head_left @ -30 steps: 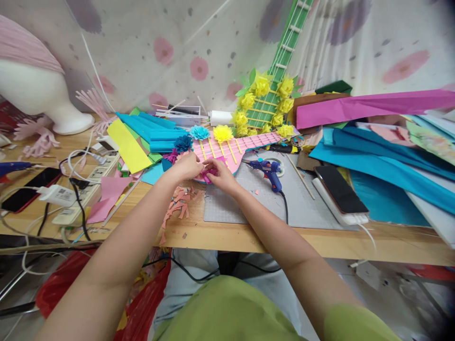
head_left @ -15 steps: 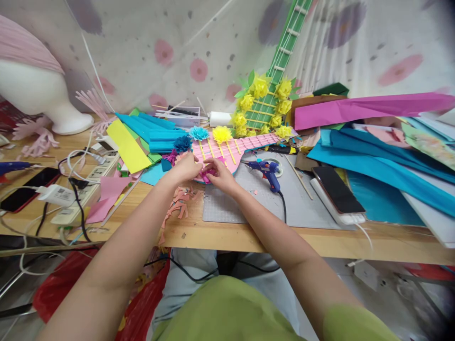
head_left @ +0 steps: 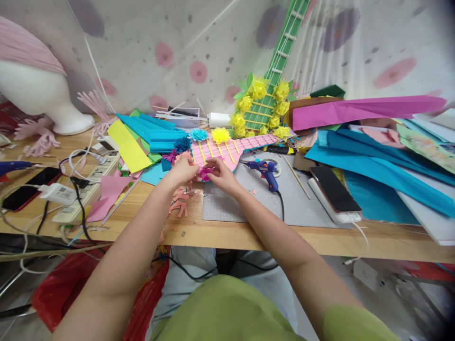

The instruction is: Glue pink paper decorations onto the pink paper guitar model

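Observation:
A pink paper guitar (head_left: 232, 148) lies flat on the table with yellow strips across it. Yellow, light-blue, dark-blue and coral paper flowers sit along its edge. At its near edge is a magenta paper flower (head_left: 205, 174), partly hidden between my hands. My right hand (head_left: 223, 176) has its thumb and fingers closed round that flower's right side. Just to the left, my left hand (head_left: 184, 171) is closed with fingertips pressed together, beside the coral flower (head_left: 183, 157); what it pinches is hidden.
A blue glue gun (head_left: 266, 171) lies on the grey cutting mat (head_left: 227, 208). Behind stands a green paper guitar (head_left: 259, 111) with yellow flowers. Phones, a power strip (head_left: 88, 194) and cables are at the left; a phone (head_left: 334, 188) and stacked coloured paper (head_left: 384, 156) fill the right.
Both hands stay at the guitar's near edge. My left hand has shifted slightly, and more of the coral and magenta flowers shows. The view has moved a little.

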The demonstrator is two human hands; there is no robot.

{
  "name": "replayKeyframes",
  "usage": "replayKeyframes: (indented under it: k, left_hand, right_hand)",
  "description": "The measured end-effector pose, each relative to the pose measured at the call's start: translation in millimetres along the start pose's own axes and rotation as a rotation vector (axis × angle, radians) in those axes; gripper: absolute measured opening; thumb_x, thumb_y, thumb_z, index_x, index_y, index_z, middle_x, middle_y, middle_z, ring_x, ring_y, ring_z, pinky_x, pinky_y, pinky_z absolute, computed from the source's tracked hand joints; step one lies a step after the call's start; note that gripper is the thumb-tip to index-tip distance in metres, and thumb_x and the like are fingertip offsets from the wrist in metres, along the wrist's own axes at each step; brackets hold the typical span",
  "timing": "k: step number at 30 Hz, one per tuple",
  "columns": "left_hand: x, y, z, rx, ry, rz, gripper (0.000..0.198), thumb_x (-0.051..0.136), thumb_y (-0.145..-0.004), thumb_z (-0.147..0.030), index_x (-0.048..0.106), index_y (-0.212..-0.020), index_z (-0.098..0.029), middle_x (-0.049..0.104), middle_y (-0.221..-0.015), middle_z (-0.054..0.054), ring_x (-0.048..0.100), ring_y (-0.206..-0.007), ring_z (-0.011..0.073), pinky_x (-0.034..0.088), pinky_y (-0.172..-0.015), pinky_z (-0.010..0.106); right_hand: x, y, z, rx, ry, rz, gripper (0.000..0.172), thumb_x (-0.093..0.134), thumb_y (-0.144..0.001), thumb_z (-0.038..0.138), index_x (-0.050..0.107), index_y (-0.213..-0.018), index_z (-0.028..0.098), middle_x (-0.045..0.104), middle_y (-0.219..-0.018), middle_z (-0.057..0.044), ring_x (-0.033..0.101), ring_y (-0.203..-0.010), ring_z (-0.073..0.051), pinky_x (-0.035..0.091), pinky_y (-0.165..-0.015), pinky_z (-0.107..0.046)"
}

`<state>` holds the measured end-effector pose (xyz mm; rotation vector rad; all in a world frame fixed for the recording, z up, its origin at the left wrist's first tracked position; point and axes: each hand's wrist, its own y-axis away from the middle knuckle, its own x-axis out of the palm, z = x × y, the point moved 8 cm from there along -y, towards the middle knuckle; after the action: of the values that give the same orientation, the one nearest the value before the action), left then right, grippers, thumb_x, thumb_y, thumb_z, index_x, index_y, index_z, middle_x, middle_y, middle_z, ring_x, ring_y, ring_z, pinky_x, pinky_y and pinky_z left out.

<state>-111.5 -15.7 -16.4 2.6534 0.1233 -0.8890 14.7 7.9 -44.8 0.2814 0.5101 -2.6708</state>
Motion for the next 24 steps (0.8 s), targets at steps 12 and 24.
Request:
replayKeyframes:
  k: [12,24]
  left_hand:
    - [-2.2,32,-3,0.416,-0.035,-0.223,0.028,0.046,-0.076,-0.013,0.052,-0.102,-0.022,0.067,-0.110,0.002,0.062,-0.091,0.0130,0.046,-0.077,0.025]
    - [-17.8,19,-27,0.319,-0.362,-0.311,0.018,0.051,-0.080,-0.027,0.060,-0.094,-0.022,0.070,-0.096,0.003,0.061,-0.092,0.0193,0.044,-0.076,0.029]
  right_hand:
    - [-64,18,-5,0.081,0.130,-0.236,0.017,0.053,-0.074,0.031,0.056,-0.089,0.022,0.061,-0.079,0.000,0.056,-0.071,-0.014,0.046,-0.069,-0.029]
    - [-99,45,-16,0.151,0.252,-0.191,0.019,0.055,-0.074,0.037,0.063,-0.080,0.021,0.064,-0.076,-0.002,0.055,-0.065,-0.015,0.044,-0.062,-0.030]
